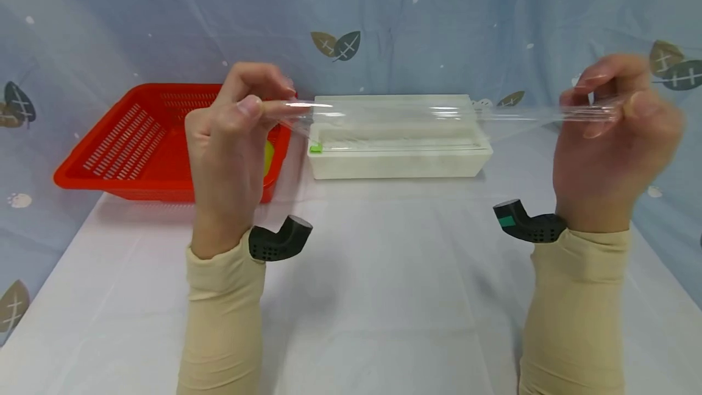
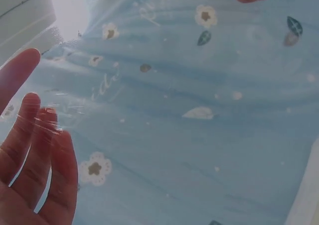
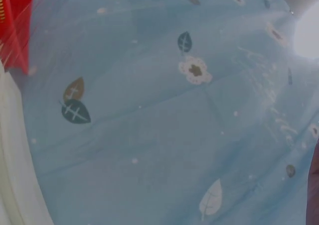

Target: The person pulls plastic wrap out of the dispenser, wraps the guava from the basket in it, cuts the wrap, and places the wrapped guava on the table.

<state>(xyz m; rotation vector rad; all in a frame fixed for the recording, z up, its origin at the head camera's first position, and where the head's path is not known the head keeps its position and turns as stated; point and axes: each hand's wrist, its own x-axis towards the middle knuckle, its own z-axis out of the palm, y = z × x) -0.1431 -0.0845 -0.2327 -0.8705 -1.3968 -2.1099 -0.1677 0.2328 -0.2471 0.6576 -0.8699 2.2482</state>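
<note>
A strip of clear plastic wrap [image 1: 395,113] is stretched taut in the air between the two hands. My left hand [image 1: 230,133] pinches one end of it between thumb and forefinger. At the other end my right hand [image 1: 609,139] grips the gathered film with thumb and fingers. Behind and below the film stands a white plastic-wrap dispenser box [image 1: 400,166], with a green slider [image 1: 315,148] at its left end. In the left wrist view, wrinkled film crosses the fingertips [image 2: 62,145]. Only a sliver of the right hand shows at the edge of the right wrist view.
A red slotted basket [image 1: 82,181] stands at the back left, partly behind the left hand. Something yellow-green [image 1: 268,157] shows inside it. A white cloth [image 1: 378,273] covers the table, and a blue patterned curtain [image 1: 439,29] hangs at the back.
</note>
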